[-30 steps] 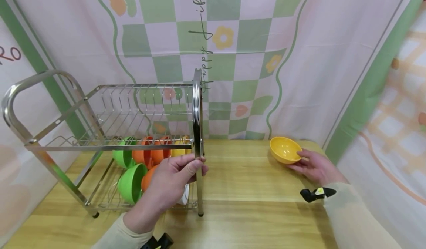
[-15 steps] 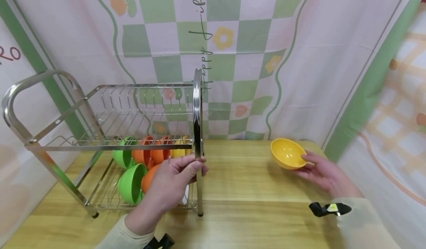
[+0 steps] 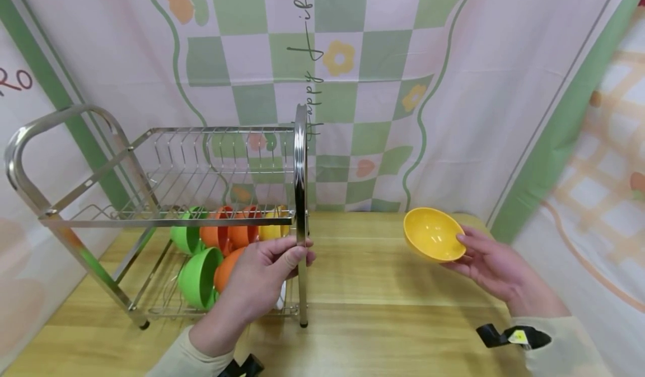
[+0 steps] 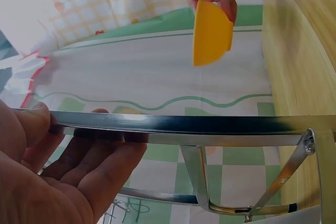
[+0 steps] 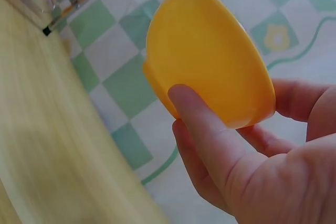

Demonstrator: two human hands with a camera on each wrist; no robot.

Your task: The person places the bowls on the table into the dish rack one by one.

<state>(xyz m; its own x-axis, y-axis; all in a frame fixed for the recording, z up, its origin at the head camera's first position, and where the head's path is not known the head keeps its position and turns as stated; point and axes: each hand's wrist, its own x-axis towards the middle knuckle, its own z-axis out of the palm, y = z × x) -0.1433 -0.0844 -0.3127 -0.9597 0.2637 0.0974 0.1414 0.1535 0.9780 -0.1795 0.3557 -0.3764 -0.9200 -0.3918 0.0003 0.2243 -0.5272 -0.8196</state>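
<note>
My right hand (image 3: 496,270) pinches a yellow bowl (image 3: 432,236) by its right side, its opening tipped toward the head camera. In the right wrist view the bowl (image 5: 210,56) is raised off the table, fingers along its outside and at the rim. My left hand (image 3: 262,273) grips the right front post of a two-tier metal dish rack (image 3: 301,186); thumb and fingers wrap the post in the left wrist view. On the lower tier, green bowls (image 3: 195,279), orange bowls (image 3: 215,238) and a yellow bowl (image 3: 274,230) stand on edge. The left hand partly hides an orange one and something white.
The rack's upper tier (image 3: 221,175) has wire slots. A wood-grain table (image 3: 363,287) lies beneath and extends right of the rack. A patterned curtain (image 3: 373,102) hangs right behind the table, with more cloth at both sides.
My right hand has lifted the yellow bowl and drawn it nearer, its opening turning more toward the head camera. The left hand keeps its grip on the rack post.
</note>
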